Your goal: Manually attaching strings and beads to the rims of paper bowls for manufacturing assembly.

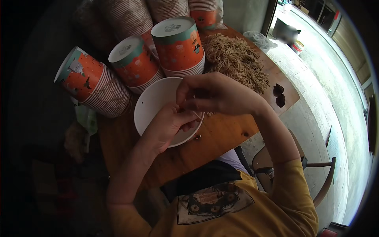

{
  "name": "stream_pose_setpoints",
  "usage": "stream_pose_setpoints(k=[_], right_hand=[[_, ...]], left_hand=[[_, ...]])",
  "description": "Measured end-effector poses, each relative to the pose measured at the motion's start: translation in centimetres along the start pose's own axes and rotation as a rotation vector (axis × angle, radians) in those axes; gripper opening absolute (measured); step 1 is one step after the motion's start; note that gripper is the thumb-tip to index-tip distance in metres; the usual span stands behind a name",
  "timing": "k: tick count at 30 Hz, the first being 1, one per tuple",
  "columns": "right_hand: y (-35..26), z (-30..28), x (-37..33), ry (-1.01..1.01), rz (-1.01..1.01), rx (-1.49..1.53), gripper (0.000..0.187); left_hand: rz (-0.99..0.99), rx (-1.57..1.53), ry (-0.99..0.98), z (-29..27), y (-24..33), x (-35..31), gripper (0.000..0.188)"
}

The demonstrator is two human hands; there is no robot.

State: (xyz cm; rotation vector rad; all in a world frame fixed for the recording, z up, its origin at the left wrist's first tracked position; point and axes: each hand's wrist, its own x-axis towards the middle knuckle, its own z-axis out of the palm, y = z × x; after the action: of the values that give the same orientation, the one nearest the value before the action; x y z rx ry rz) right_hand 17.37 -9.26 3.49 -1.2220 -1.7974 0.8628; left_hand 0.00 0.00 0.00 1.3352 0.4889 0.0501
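At the lower edge, a yellow shirt with a printed front panel is being cut off by the frame. Beyond it, a wooden table is supporting a white bucket, whose mouth is facing up and whose interior is being partly covered by both hands. The left hand is curling over the bucket and apparently pinching a thin pale strand; most of the strand is being hidden by the fingers. The right hand is bending down beside it, fingertips meeting the left hand's; whether it is gripping anything cannot be told. Farther off, three stacks of orange-and-teal buckets are standing or leaning bottom up, beside a tangled heap of tan cords, which the right hand is partly overlapping. Two small dark objects of unclear kind are lying rightward. Behind, plastic-wrapped stacks are running out of frame, fading into shadow.
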Motion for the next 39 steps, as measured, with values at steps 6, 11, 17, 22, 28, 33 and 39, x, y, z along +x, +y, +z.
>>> stream_pose_setpoints(k=[6, 11, 17, 22, 28, 33, 39], right_hand=[[3.5, -0.1, -0.1, 0.188, 0.019, -0.015, 0.012], [4.9, 1.6, -2.7, 0.558, -0.137, -0.382, 0.013], [3.2, 4.2, -5.3, 0.667, -0.092, -0.388, 0.016], [3.1, 5.9, -5.6, 0.7, -0.086, -0.397, 0.014], [2.6, 8.2, -5.1, 0.79, -0.179, -0.647, 0.02], [2.7, 8.4, -5.4, 0.784, -0.237, -0.796, 0.028], [3.4, 7.2, -6.0, 0.776, -0.113, -0.39, 0.024]], left_hand=[[0.018, -0.063, 0.003, 0.6, 0.2, -0.1, 0.015], [0.002, 0.008, 0.026, 1.0, 0.5, 0.4, 0.015], [0.011, 0.02, -0.007, 0.8, 0.5, 0.7, 0.014], [-0.039, -0.064, -0.048, 0.5, 0.5, 0.9, 0.013], [-0.154, -0.212, -0.106, 0.3, 0.7, 1.1, 0.013], [-0.205, -0.192, -0.091, 0.4, 1.9, 0.6, 0.012], [-0.179, -0.156, -0.095, -0.1, 1.7, 0.7, 0.014]])
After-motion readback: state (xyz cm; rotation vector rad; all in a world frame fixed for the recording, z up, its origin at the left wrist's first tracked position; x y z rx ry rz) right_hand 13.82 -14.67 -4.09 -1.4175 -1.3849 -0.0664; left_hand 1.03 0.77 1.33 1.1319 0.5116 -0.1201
